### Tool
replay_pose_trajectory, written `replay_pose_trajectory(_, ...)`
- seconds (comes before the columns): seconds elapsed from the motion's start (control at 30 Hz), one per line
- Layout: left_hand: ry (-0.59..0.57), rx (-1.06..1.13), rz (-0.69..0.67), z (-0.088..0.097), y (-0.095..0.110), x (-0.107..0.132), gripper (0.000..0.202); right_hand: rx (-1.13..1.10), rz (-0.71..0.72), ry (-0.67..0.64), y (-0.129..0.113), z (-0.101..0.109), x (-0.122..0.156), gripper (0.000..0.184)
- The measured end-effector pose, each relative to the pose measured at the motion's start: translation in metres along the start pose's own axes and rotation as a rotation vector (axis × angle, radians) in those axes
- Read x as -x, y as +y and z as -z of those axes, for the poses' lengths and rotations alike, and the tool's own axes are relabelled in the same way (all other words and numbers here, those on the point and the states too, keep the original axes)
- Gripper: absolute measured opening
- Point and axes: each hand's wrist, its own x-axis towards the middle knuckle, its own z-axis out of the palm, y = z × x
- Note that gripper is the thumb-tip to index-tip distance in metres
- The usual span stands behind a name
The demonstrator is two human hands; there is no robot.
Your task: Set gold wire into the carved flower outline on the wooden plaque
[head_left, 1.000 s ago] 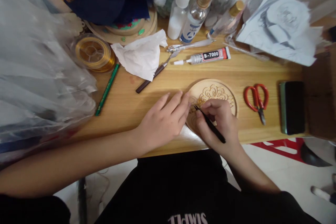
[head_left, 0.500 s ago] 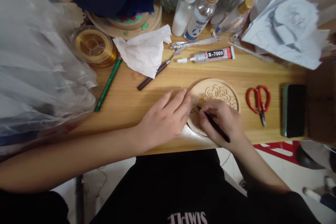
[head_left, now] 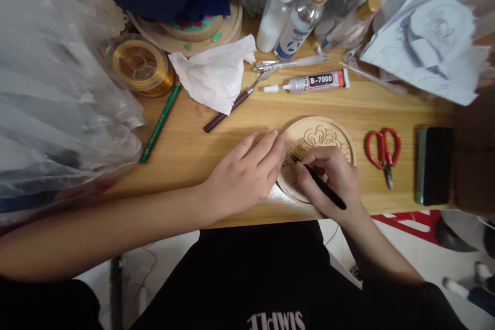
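Note:
A round wooden plaque (head_left: 342,131) lies near the desk's front edge, with a flower pattern outlined in gold wire (head_left: 320,136) on its face. My right hand (head_left: 332,178) rests over its lower right part, fingers pinched round slim black tweezers (head_left: 325,188). Their tip touches down in the pattern at the plaque's left side, or just above it; I cannot tell which. My left hand (head_left: 249,170) lies flat with fingers stretched out, its fingertips against the plaque's left rim. Both hands hide parts of the plaque.
Red-handled cutters (head_left: 382,152) and a phone (head_left: 433,165) lie to the right. Behind are a glue tube (head_left: 319,81), a pen (head_left: 290,63), bottles (head_left: 296,26), a palette knife (head_left: 228,110) and tissue (head_left: 214,72). Leftward are a green pencil (head_left: 160,124), gold wire spool (head_left: 141,67) and plastic sheeting (head_left: 65,93).
The view has shifted slightly, so most desk items appear a little further right. Both hands keep nearly the same pose, with the tweezers still at the left part of the pattern.

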Motion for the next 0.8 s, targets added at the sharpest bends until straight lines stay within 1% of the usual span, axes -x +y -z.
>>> replay_pose_trajectory(0.13, 0.004, -0.004, -0.002, -0.0004, -0.0001, -0.0008, 0.036, 0.006, -0.017, 0.025, -0.0020, -0.0029, 0.0015, 0.021)
replay_pose_trajectory(0.4, 0.013, 0.014, 0.006, -0.0021, 0.0006, 0.0001, 0.036, 0.025, 0.050, -0.009, -0.0006, -0.0010, -0.0011, 0.020)
replay_pose_trajectory(0.57, 0.016, 0.028, 0.013, -0.0023, 0.0007, -0.0006, 0.035, 0.048, 0.006, 0.035, -0.0042, -0.0022, 0.0008, 0.020)
replay_pose_trajectory(0.8, 0.017, 0.015, 0.017, -0.0018, 0.0007, 0.0003, 0.035, 0.036, -0.034, 0.020, -0.0062, -0.0039, -0.0003, 0.025)
